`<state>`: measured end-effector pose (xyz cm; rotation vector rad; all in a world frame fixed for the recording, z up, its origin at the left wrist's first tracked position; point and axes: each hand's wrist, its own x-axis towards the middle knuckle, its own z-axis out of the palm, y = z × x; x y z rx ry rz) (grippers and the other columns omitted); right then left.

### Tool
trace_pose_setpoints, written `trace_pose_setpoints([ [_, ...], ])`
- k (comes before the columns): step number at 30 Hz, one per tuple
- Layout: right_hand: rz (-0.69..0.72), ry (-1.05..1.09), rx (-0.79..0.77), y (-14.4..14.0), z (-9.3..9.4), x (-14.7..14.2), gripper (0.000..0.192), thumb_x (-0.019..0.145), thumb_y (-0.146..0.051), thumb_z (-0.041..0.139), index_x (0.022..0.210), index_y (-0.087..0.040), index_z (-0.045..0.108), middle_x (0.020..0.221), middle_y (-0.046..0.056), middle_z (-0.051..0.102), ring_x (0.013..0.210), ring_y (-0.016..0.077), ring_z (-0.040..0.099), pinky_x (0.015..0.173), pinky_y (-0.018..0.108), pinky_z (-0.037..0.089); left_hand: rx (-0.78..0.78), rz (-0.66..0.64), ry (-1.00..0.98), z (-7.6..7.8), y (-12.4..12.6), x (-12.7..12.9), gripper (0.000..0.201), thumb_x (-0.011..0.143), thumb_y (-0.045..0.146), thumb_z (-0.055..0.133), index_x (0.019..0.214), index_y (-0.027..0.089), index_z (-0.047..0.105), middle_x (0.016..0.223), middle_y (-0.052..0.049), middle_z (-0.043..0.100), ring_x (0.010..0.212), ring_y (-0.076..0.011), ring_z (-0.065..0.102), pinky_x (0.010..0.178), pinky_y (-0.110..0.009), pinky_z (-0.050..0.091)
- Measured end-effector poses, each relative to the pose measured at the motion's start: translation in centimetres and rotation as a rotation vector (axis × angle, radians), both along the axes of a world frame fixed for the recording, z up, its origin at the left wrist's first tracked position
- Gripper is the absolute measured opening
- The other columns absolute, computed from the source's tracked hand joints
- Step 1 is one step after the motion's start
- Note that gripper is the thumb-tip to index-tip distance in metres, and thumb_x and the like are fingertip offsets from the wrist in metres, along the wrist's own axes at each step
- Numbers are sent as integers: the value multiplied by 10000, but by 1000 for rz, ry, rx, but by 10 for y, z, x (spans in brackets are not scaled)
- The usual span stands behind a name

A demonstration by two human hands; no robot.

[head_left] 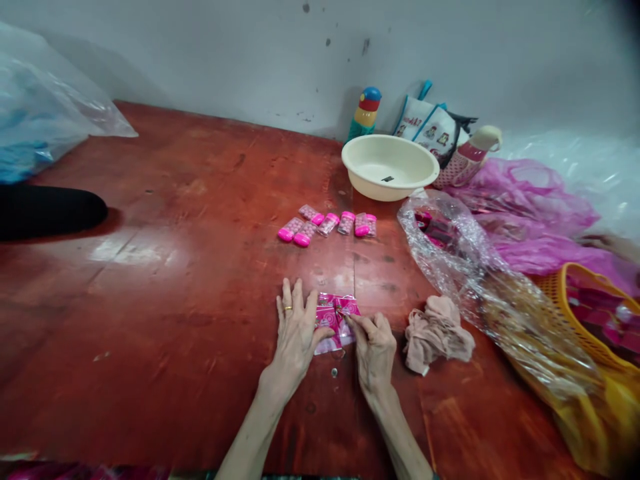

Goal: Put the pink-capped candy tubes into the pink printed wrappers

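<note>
Two pink printed packets, side by side or overlapping, lie flat on the reddish-brown table between my hands. My left hand rests at their left side with the fingers stretched out and a ring on one of them. Its thumb lies across the left packet. At the right edge, thumb and forefinger of my right hand are pinched together on the packet. The fingertips partly cover that spot. A small shiny round piece lies just below the packets. Beyond them sit several small clear containers with bright pink ends.
A cream basin stands at the back, near a colourful bottle and a printed bag. On the right are a crumpled beige cloth, clear plastic and a yellow basket. A black rounded object juts in at left.
</note>
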<state>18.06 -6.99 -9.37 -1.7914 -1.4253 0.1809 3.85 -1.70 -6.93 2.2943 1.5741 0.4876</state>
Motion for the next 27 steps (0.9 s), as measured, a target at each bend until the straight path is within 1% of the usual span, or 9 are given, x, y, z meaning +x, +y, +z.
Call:
trace_pose_setpoints([
  [5,-34,72,91,-3,4,6,200,875,-249,514,918,-182,698,708,-4,475,635,132,496,572,256,435,108,-32,-199,0,0,-5,372,790,235,593,1150,148,559,1352,-182,421,1350,-344,186,1021,-533,295],
  [8,-34,55,166,-6,9,8,166,847,-213,561,928,-213,707,757,10,478,692,146,493,608,281,444,147,1,-423,8,1,-5,218,830,271,536,980,163,653,1157,-131,580,1237,-293,379,988,-466,360],
  [10,5,31,197,-8,14,7,194,826,-166,585,944,-253,713,801,26,507,743,159,502,635,296,448,29,38,-604,17,2,-3,189,804,277,576,915,168,683,987,-101,640,1081,-268,482,949,-441,384],
  [13,95,3,214,-11,24,2,291,803,-110,597,960,-328,710,870,38,563,819,177,520,705,329,457,-349,91,-906,26,3,6,171,681,274,701,824,184,721,850,-58,661,905,-235,539,867,-374,423],
  [16,147,22,205,-12,33,-5,306,809,-107,583,977,-333,703,930,48,587,884,187,541,760,351,470,-582,124,-1078,28,1,15,150,665,279,702,750,159,733,737,-39,669,710,-185,584,681,-291,473],
  [20,67,455,25,-11,40,-17,336,786,-251,627,1121,-226,620,1025,82,617,904,205,596,749,347,506,-733,210,-1231,27,-3,22,191,702,291,662,793,135,726,629,-15,662,511,-127,566,514,-242,462],
  [23,9,701,-111,-9,42,-23,228,770,-329,628,915,-159,674,783,40,674,686,176,613,633,292,500,-770,285,-1331,28,-6,24,131,642,241,716,696,122,718,580,-1,642,487,-100,544,482,-205,436],
  [25,-10,716,-140,-9,43,-26,211,797,-336,593,738,-147,667,618,0,625,568,143,554,557,252,456,-776,325,-1389,29,-7,26,103,607,206,741,644,116,710,559,4,632,489,-87,535,482,-187,423],
  [27,-16,686,-137,-10,44,-27,242,811,-336,574,673,-149,643,561,-22,570,529,122,491,519,227,403,-792,351,-1447,28,-8,28,95,587,186,756,621,117,699,545,10,624,482,-77,528,482,-180,418],
])
